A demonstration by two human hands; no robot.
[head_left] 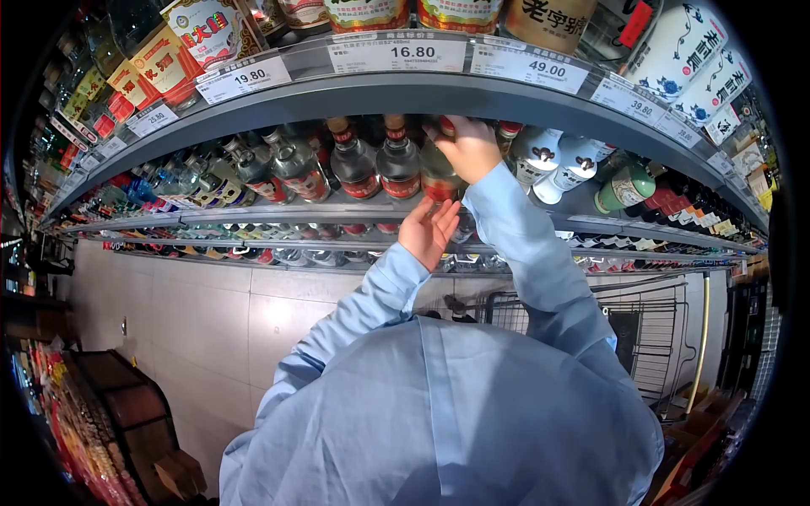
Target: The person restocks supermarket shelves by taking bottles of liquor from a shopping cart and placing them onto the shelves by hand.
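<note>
A clear glass bottle with a red cap and a greenish tint point(439, 173) stands on the middle shelf. My right hand point(468, 150) is wrapped round its neck and cap from above. Just below the bottle's base, my left hand point(431, 232) is held palm up with the fingers stretched out, close to the shelf edge. Whether those fingertips touch the bottle I cannot tell. To its left are two clear bottles with red labels, one of them a red-labelled bottle point(397, 164) right alongside. On the right stand white bottles point(537, 156) with dark markings.
Above runs a shelf edge with price tags point(397, 54), bearing boxes and white bottles point(682, 52). A green bottle point(625, 187) leans further right. Behind my right arm is a wire shopping cart point(645, 337). Tiled floor point(202, 312) and a wooden display stand point(126, 413) lie to the left.
</note>
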